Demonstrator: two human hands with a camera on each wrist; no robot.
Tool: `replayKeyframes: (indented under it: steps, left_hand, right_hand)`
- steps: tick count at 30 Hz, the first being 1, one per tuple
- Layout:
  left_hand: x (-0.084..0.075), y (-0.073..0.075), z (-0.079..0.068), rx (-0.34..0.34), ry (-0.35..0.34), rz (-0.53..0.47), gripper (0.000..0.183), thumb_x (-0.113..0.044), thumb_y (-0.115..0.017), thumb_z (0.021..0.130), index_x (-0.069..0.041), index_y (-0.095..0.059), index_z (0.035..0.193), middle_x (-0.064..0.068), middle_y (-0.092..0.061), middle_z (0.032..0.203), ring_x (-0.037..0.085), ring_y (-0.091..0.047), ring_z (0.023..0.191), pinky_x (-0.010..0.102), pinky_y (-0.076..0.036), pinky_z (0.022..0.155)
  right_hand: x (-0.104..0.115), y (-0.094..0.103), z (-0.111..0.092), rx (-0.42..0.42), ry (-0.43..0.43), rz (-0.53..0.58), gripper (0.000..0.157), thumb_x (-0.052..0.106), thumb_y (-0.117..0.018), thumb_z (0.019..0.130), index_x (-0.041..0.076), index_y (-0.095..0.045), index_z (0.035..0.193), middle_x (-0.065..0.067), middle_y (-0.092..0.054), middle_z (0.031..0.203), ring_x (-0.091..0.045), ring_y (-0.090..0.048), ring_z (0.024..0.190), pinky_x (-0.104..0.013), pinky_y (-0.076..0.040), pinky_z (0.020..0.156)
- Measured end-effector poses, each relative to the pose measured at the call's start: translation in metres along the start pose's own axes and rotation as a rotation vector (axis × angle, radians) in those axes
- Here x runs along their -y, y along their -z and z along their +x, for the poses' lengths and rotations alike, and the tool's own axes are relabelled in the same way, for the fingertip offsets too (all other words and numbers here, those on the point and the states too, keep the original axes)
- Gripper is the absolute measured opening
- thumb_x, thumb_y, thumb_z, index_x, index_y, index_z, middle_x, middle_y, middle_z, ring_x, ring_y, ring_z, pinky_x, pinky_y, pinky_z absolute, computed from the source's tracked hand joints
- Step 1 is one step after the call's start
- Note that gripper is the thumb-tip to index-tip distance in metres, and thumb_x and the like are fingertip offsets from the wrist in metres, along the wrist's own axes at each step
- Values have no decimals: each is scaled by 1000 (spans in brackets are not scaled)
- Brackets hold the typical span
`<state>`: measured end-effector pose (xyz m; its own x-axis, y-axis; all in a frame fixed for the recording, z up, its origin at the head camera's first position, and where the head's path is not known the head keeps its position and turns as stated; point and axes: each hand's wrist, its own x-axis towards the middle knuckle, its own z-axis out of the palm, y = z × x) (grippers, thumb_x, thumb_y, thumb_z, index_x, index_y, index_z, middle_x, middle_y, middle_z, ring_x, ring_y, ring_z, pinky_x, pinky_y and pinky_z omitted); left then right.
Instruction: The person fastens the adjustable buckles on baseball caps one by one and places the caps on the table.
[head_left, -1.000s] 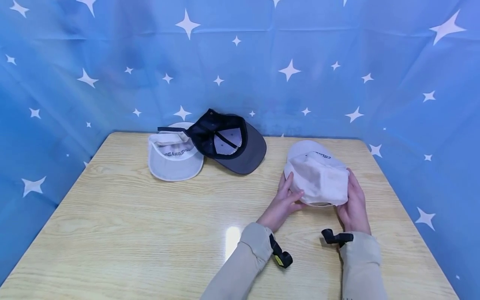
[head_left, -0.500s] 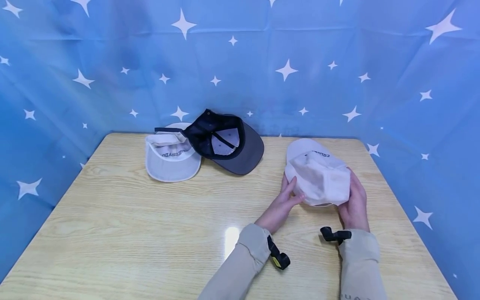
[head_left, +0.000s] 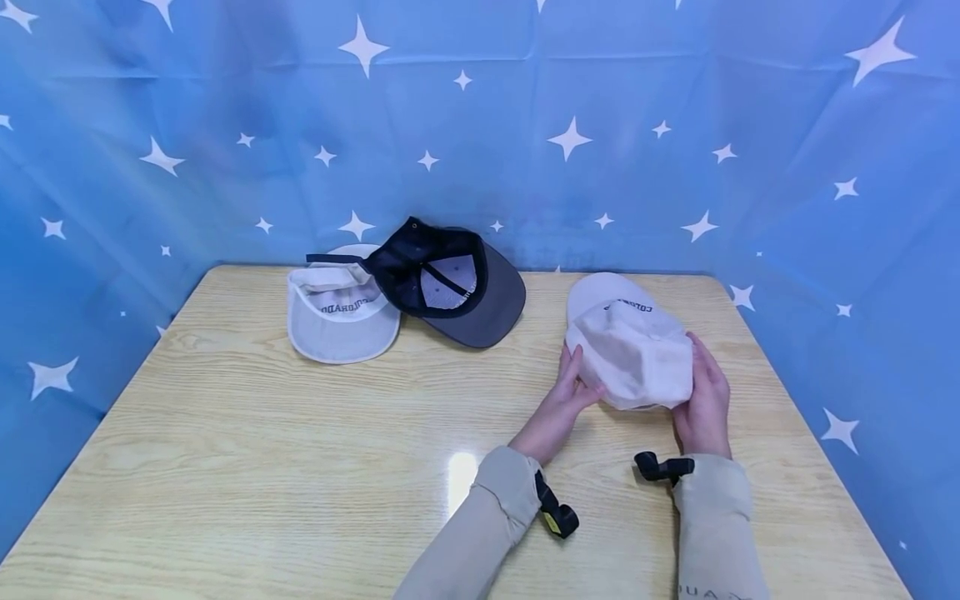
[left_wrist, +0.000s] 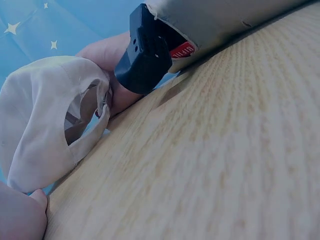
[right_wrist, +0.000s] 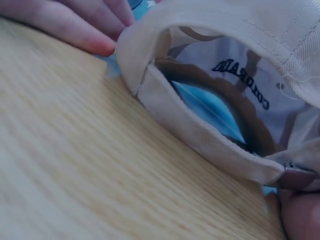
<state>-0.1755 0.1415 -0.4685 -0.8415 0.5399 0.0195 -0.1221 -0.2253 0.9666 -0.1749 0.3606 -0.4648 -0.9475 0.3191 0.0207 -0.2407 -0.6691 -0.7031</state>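
A white baseball cap (head_left: 637, 354) with dark COLORADO lettering sits at the right of the table, crown up and brim pointing away. My left hand (head_left: 555, 417) holds its left side, the thumb near the back edge. On the other side my right hand (head_left: 705, 404) grips the cap, its fingers partly hidden by the crown. From the right wrist, the cap's back opening and strap (right_wrist: 200, 130) show close to the wood, with fingers of the left hand (right_wrist: 75, 25) at its edge. In the left wrist view the right hand (left_wrist: 107, 52) is at the cap's far side.
A second white cap (head_left: 345, 333) lies upturned at the back left of the wooden table (head_left: 262, 458). A dark cap (head_left: 491, 304), also upturned, overlaps it. Behind stands a blue curtain (head_left: 480, 192) with white stars. Each wrist carries a black camera (head_left: 558, 508).
The held white cap has shifted slightly away from me, both hands staying on its sides. The head view has moved a little. The other two caps lie as before.
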Motion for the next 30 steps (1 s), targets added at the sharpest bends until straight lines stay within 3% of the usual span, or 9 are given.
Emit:
replayKeyframes:
  steps: [6, 10, 16, 22, 28, 30]
  left_hand:
    - [-4, 0, -1, -12, -2, -53, 73, -30, -51, 90, -24, -1, 143, -5, 17, 146, 10, -10, 132, 27, -13, 106]
    - [-1, 1, 1, -21, 4, -62, 74, -32, -51, 90, -24, -1, 143, -5, 16, 147, 9, -9, 132, 28, -12, 106]
    - [-2, 2, 0, -29, 11, -1, 74, -37, -47, 91, -24, 4, 143, -6, 17, 146, 5, 6, 131, 31, -4, 107]
    - [-2, 2, 2, -12, 13, -6, 74, -39, -42, 93, -25, 13, 141, -13, 16, 145, 3, 9, 129, 35, 0, 107]
    - [-1, 2, 4, -68, 6, -2, 71, -43, -37, 93, -24, 12, 141, -16, 13, 144, 0, 10, 129, 36, 4, 106]
    - [-1, 3, 4, -71, -7, -58, 71, -42, -38, 93, -24, 11, 141, -16, 13, 144, 0, 9, 129, 34, 3, 106]
  right_hand:
    - [-1, -2, 0, -24, 12, -32, 47, 15, -56, 87, 5, -42, 131, -8, -37, 135, -15, -48, 113, -24, -42, 89]
    - [-3, -6, -4, -44, 31, -112, 48, 19, -55, 88, 5, -41, 132, -7, -40, 134, -15, -49, 111, -23, -44, 86]
    - [-8, -11, -11, -68, 66, -253, 51, 25, -53, 89, 5, -38, 133, -7, -40, 133, -15, -48, 111, -21, -44, 84]
    - [-9, -12, -13, -148, 106, -201, 49, 23, -57, 87, 2, -42, 129, -10, -44, 127, -16, -51, 106, -22, -46, 81]
    - [-11, -10, -14, -181, 117, -172, 47, 22, -58, 86, 1, -46, 126, -11, -44, 127, -19, -48, 111, -24, -46, 84]
    - [-10, -9, -14, -185, 134, -145, 46, 21, -59, 86, -1, -47, 124, -12, -44, 128, -20, -46, 114, -25, -44, 86]
